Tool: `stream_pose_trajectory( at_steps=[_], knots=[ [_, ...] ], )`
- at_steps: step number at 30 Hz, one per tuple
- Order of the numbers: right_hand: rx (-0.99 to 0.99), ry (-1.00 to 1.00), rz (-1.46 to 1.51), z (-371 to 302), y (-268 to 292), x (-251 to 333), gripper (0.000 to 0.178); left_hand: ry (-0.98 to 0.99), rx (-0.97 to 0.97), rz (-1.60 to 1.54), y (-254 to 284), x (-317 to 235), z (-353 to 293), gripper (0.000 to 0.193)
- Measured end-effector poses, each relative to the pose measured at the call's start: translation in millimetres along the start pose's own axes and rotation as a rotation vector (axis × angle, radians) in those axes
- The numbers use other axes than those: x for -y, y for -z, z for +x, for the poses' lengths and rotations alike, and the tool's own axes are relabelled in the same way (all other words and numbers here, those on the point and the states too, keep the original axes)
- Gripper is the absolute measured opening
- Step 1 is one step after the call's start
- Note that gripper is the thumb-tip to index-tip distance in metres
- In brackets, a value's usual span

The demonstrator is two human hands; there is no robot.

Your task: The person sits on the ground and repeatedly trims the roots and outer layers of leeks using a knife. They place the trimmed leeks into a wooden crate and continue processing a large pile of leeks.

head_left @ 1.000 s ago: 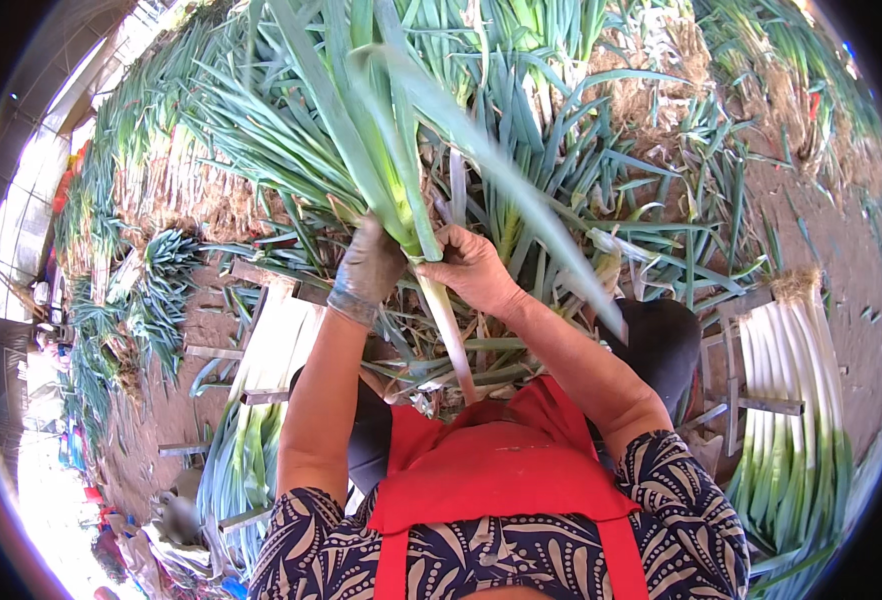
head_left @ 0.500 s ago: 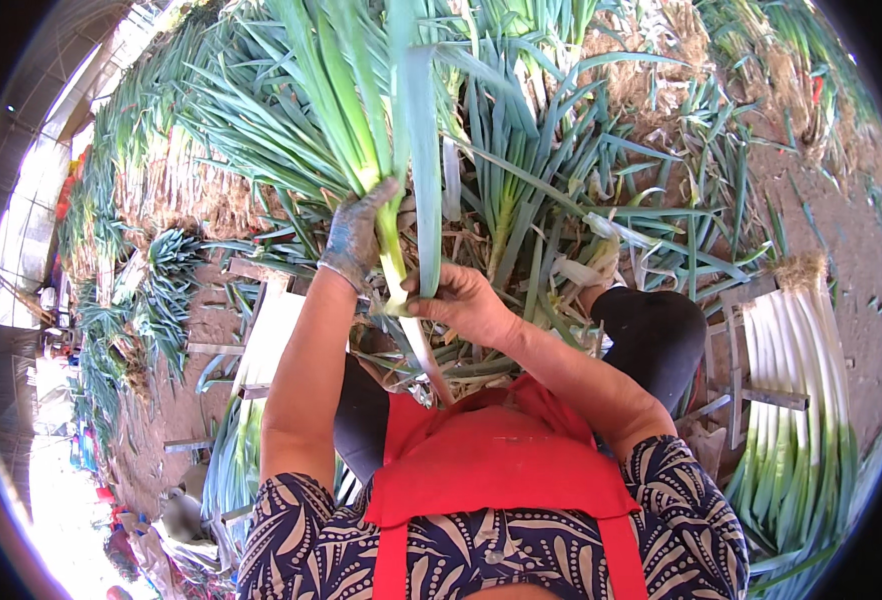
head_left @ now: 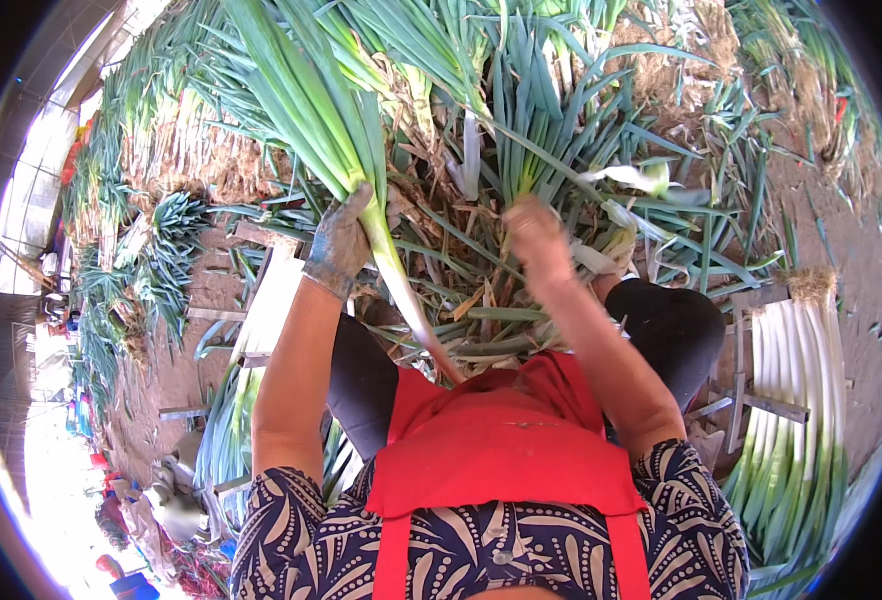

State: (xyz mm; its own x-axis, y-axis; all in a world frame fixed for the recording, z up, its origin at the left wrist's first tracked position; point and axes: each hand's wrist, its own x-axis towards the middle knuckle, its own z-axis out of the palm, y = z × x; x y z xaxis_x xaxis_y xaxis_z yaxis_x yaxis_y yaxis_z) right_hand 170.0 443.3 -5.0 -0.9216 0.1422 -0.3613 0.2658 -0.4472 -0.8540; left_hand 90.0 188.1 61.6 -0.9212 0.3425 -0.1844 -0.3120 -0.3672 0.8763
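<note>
1. Head view: two hands, apart; the left hand [head_left: 341, 238] grips one leek [head_left: 391, 265], centre; the right hand [head_left: 541, 240] blurs, its hold unclear.
2. Top-heavy leaves could twist the leek from its one-handed grip.
3. Two bundles, middle left [head_left: 273, 320] and lower right [head_left: 799, 390]; heaped leeks [head_left: 536, 115], top, uncountable.

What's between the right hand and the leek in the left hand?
In the head view, green and brown leaf scraps lie below the gap between the blurred right hand and that leek.
</note>
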Motion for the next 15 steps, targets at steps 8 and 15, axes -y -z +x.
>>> stream_pose_trajectory(
  at_steps=[8,15],
  knots=[
    [0.563,0.260,-0.006,-17,-91,-48,0.044,-0.188,0.151,-0.038,-32,-23,-13,0.067],
    [0.509,0.237,-0.240,-22,-89,-27,0.028,-0.182,0.153,-0.250,2,5,-13,0.065]
  ],
)
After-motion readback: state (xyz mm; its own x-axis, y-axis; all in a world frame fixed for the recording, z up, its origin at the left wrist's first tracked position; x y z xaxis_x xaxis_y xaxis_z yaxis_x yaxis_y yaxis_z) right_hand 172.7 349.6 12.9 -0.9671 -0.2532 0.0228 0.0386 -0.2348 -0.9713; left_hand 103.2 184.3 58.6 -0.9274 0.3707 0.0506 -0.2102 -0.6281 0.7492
